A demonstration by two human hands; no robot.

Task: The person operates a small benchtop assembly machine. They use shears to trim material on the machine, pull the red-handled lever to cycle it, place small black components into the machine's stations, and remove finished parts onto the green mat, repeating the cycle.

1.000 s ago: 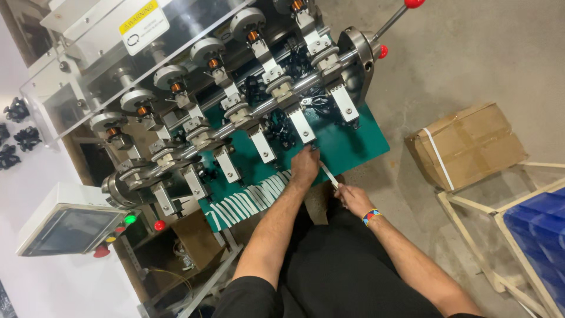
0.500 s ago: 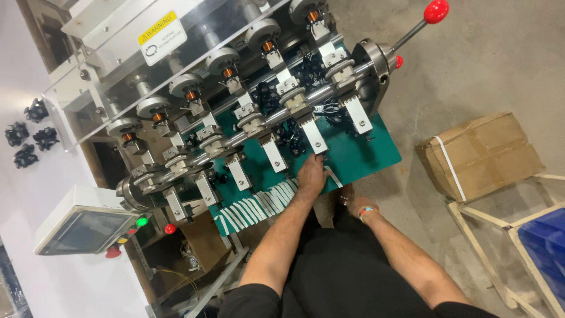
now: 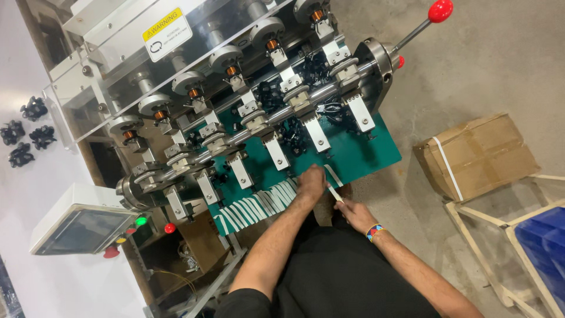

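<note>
I sit at a coil winding machine (image 3: 253, 88) with a row of spindles carrying copper-wound bobbins. My left hand (image 3: 311, 182) rests on the green work plate (image 3: 376, 150), fingers curled at the end of a row of white tape strips (image 3: 256, 207) stuck along the plate's front edge. My right hand (image 3: 352, 211) is just off the plate's edge and pinches one white strip (image 3: 334, 191) that reaches up toward the left hand. A beaded band circles the right wrist.
A lever with a red ball knob (image 3: 440, 10) sticks out at the machine's right end. A control box with a screen and coloured buttons (image 3: 82, 224) sits at the left. A taped cardboard box (image 3: 477, 154) lies on the concrete floor beside a wooden frame and a blue crate (image 3: 544, 247).
The head camera has shifted, so the machine sits higher and further right in view. Both hands stay at the plate's front edge, the right one still on a strip.
</note>
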